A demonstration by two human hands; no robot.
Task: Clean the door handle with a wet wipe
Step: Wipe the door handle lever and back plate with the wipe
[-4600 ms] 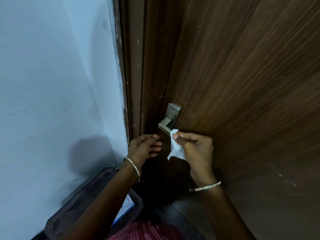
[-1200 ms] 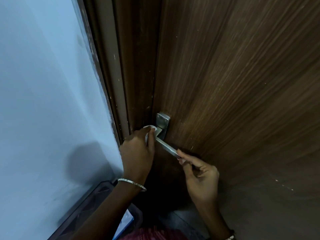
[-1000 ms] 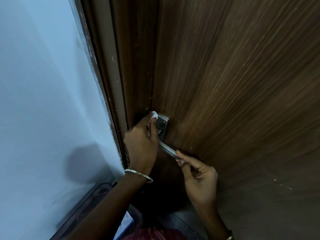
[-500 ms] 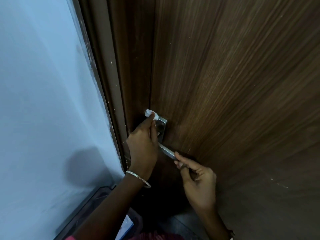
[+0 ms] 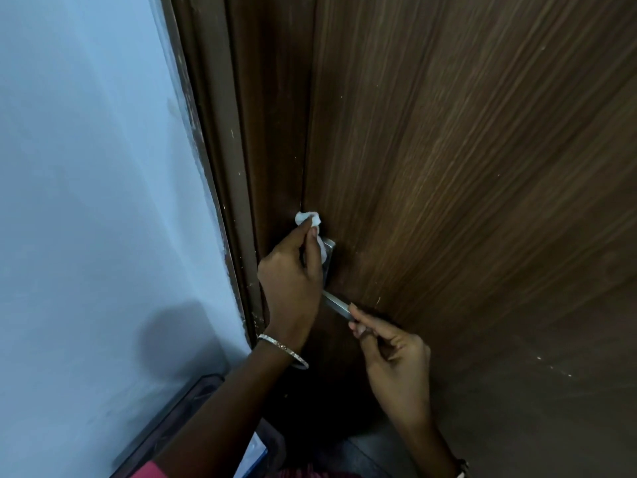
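Brown wooden door [image 5: 465,167]: left hand [image 5: 293,281] pinches wet wipe [image 5: 307,219] just above door handle [image 5: 336,305]; right hand [image 5: 393,353] grips lever tip. We'd hold lever steady, rub plate corners.

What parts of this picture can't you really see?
1. Handle, head view: the left hand covers its bend and most of its plate.
2. Wipe: only a bunched tip shows past the fingers.
3. Handle's end: hidden under the right hand.
4. Dark box: cut off by the bottom edge and the arm.
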